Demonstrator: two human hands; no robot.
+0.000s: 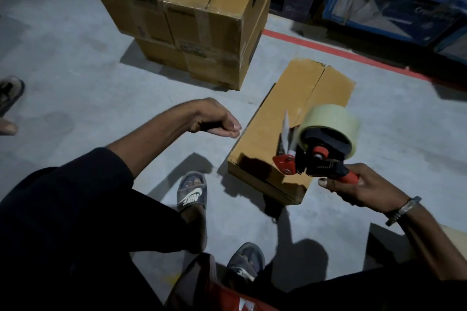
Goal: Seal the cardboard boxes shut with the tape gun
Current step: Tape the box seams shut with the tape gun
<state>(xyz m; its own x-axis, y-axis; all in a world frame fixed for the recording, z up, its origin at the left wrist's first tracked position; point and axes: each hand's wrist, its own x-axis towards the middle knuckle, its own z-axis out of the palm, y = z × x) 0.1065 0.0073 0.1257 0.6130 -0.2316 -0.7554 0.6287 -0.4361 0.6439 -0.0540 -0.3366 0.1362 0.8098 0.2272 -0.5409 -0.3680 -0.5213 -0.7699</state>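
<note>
A long brown cardboard box (275, 118) lies on the grey floor, its two top flaps meeting along a bare middle seam. My right hand (364, 189) grips the red handle of the tape gun (321, 149), which hovers over the box's near right end; a pale roll of tape sits on it and a loose strip of tape hangs from its front. My left hand (217, 121) floats just left of the box's long edge with the fingers curled in and nothing in it.
A stack of larger taped cardboard boxes (192, 15) stands beyond. A red floor line (328, 48) runs behind, with dark blue printed cartons (394, 0) past it. My sandalled foot (192, 192) and another shoe (245, 262) are near the box. Someone's shoe (10, 93) shows at the left edge.
</note>
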